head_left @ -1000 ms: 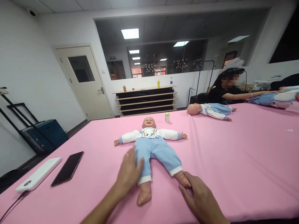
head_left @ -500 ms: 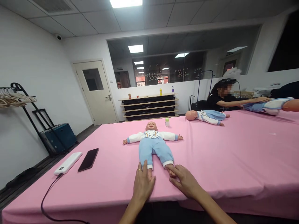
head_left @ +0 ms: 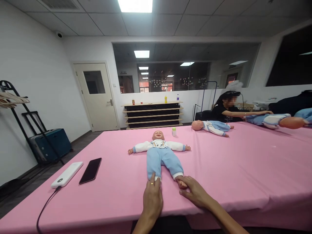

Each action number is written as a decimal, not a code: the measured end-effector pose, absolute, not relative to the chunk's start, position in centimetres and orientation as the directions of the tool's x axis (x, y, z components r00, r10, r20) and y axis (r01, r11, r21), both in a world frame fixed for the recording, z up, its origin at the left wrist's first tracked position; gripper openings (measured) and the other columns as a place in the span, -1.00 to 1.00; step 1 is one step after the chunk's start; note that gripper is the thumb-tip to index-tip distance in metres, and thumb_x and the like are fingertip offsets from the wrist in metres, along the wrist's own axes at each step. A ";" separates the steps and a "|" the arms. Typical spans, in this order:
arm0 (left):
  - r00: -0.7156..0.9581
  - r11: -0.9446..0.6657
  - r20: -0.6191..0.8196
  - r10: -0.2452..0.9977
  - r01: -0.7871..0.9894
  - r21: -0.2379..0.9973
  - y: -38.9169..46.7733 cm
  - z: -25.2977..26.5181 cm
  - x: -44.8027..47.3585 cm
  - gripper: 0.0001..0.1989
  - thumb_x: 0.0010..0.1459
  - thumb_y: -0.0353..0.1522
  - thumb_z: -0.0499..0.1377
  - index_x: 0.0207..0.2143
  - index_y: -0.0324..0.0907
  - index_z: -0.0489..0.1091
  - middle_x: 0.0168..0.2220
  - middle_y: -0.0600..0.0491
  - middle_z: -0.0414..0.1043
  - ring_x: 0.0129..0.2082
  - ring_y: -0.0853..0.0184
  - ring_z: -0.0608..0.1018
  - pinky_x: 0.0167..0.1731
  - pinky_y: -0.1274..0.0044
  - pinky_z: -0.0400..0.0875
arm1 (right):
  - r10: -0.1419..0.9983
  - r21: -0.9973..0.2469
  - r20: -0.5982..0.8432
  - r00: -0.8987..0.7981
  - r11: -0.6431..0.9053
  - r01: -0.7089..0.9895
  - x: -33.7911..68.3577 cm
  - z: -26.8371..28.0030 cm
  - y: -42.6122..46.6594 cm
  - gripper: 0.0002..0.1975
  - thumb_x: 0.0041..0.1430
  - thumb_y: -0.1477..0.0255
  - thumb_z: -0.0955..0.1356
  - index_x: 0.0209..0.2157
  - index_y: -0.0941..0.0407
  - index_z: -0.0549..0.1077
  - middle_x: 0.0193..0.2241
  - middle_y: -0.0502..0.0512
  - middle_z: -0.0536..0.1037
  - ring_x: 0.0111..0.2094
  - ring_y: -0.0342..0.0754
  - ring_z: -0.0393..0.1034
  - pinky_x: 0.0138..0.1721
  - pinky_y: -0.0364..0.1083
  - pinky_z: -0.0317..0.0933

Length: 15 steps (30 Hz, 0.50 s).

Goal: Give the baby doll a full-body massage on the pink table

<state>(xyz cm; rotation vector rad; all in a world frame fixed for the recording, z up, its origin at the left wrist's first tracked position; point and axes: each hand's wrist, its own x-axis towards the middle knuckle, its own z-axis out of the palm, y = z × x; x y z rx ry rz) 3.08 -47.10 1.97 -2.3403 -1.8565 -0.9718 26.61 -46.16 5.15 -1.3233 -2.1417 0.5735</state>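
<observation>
Doll: laid face-up on the pink tabletop — head by the far edge, legs toward the near edge.
Right hand: closed on one foot.
Left hand: laid over the other ankle (its grip cannot be told).
Legs: seemingly being steadied; light, even pressure is called for.

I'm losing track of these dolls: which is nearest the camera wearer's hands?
The doll with both arms outstretched: left hand and right hand touch its legs; the other dolls lie farther right.

Gap between phone and doll
</observation>
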 end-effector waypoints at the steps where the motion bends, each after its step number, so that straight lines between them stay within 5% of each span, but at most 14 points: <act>1: 0.130 -0.297 0.449 0.884 0.897 0.326 -47.1 2.0 3.1 -0.55 0.17 -0.52 -0.09 0.07 -0.13 0.34 0.27 -0.14 0.13 0.06 0.13 0.41 0.01 0.30 0.38 | 0.907 -0.614 0.223 -0.357 0.415 0.671 26.3 5.4 -46.2 -0.54 0.06 0.44 0.31 0.05 0.00 0.37 -0.15 0.05 0.49 -0.14 0.03 0.34 -0.06 0.00 0.17; 9: 0.244 -0.285 0.253 0.936 0.948 0.139 -45.3 2.1 3.2 -0.39 0.03 -0.58 -0.04 0.17 -0.22 0.31 0.25 -0.18 0.16 0.04 0.07 0.44 -0.05 0.34 0.43 | 0.920 -0.667 0.096 -0.380 0.343 0.662 24.2 8.4 -46.5 -0.80 0.01 0.50 0.27 -0.30 0.06 0.44 -0.40 -0.04 0.46 -0.32 -0.05 0.29 -0.22 -0.12 0.16; 15: 0.215 -0.233 0.123 0.969 0.961 0.153 -43.7 4.6 3.5 -0.50 0.03 -0.58 -0.02 0.01 -0.23 0.45 0.16 -0.22 0.30 -0.11 0.11 0.54 -0.23 0.39 0.48 | 0.881 -0.777 -0.109 -0.459 0.212 0.592 24.2 10.4 -45.1 -0.89 0.03 0.36 0.33 -0.41 0.10 0.44 -0.54 -0.08 0.36 -0.46 -0.16 0.21 -0.40 -0.23 0.10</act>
